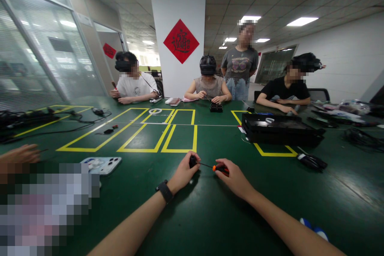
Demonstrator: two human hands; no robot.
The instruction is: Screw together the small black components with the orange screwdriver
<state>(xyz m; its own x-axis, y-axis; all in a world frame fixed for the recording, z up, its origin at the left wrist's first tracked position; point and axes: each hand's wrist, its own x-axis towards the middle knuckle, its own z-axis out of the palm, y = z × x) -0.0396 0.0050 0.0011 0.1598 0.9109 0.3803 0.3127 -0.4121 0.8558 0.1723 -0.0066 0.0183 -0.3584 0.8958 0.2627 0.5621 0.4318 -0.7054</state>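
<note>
My left hand is closed around a small black part just above the green table. My right hand grips a screwdriver with an orange and black handle. Its thin shaft points left, with the tip at the black part. A black watch sits on my left wrist. Both hands hover near the table's front middle, a few centimetres apart.
Yellow tape rectangles mark the table ahead. A black tray lies to the right, a black tool beside it, a white phone to the left. Cables lie at far left. Three seated people and one standing are across the table; another person's hand rests at left.
</note>
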